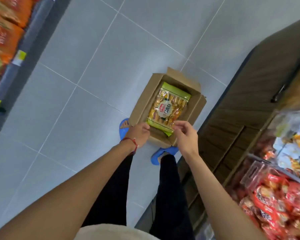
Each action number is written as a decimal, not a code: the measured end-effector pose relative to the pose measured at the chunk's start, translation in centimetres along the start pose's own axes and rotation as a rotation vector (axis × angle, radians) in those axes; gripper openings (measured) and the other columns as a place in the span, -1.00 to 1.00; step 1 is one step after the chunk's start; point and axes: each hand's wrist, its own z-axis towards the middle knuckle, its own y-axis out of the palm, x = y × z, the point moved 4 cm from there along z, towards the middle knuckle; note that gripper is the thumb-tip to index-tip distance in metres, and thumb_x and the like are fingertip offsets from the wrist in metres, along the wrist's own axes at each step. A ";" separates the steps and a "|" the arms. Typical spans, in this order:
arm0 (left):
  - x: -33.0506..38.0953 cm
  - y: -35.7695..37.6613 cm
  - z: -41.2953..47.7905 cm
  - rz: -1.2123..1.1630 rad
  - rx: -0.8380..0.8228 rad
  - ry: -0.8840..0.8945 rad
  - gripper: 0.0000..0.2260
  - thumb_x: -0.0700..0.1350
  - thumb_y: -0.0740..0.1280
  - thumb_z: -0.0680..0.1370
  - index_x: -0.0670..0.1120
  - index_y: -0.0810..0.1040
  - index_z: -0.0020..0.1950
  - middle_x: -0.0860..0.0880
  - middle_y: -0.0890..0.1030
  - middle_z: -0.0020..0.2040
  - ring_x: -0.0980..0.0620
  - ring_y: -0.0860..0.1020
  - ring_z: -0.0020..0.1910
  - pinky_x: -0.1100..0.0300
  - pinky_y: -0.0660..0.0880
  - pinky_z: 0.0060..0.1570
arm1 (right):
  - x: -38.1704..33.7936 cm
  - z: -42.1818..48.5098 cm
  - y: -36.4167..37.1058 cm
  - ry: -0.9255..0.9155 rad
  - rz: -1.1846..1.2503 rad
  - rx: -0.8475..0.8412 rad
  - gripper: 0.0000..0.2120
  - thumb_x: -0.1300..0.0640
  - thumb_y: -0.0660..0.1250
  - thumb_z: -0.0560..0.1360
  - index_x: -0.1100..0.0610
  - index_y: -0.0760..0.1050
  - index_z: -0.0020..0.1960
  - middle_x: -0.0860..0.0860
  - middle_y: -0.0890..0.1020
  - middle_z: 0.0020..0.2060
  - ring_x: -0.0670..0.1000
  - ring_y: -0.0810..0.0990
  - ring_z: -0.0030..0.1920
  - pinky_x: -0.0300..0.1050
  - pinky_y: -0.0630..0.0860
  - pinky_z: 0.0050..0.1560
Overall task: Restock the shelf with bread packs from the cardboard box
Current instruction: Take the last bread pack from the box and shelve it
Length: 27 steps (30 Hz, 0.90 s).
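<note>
An open cardboard box (196, 108) stands on the floor tiles between my feet and the shelf unit. A green and clear bread pack (168, 108) lies in it, its near end resting over the box's near flap. My left hand (139, 134), with a red string on the wrist, has its fingers curled on the pack's near left corner. My right hand (185, 135) hovers at the near right corner with thumb and fingers apart, its fingertips just touching the pack's edge.
The shelf unit (249, 104) with dark wooden doors runs along the right; red snack packs (280, 201) and pale packs (294, 149) sit on it. Another shelf (19, 70) with orange packs lines the left. Grey floor tiles (97, 70) lie between. My blue slippers (124, 129) touch the box.
</note>
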 end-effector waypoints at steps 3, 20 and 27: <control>-0.6 2.5 4.9 -0.069 0.021 -0.088 -0.74 -0.19 0.23 0.59 -0.10 0.52 0.27 -0.01 0.53 0.04 -0.07 0.59 0.05 0.23 0.51 0.10 | 2.8 5.3 0.4 0.043 -0.060 -0.073 -0.87 0.18 0.32 0.64 -0.04 0.56 0.10 -0.08 0.64 0.03 -0.05 0.61 0.10 -0.05 0.59 0.21; -14.1 15.6 33.6 -0.292 0.082 -0.628 -0.70 -0.04 0.30 0.56 -0.14 0.49 0.24 -0.11 0.57 0.13 -0.09 0.57 0.12 -0.03 0.52 0.19 | 16.4 37.0 3.7 -0.233 -0.701 -0.213 -0.58 0.06 0.30 0.65 0.06 0.41 0.49 0.03 0.51 0.41 0.08 0.52 0.36 0.15 0.50 0.37; -17.3 19.0 39.7 -0.426 -0.108 -0.691 -0.50 -0.07 0.39 0.53 -0.11 0.36 0.44 -0.09 0.45 0.38 -0.06 0.51 0.26 0.08 0.49 0.24 | 18.8 46.6 6.3 -0.372 -0.982 -0.200 -0.33 -0.10 0.32 0.60 0.11 0.20 0.61 0.14 0.37 0.50 0.22 0.36 0.47 0.16 0.37 0.45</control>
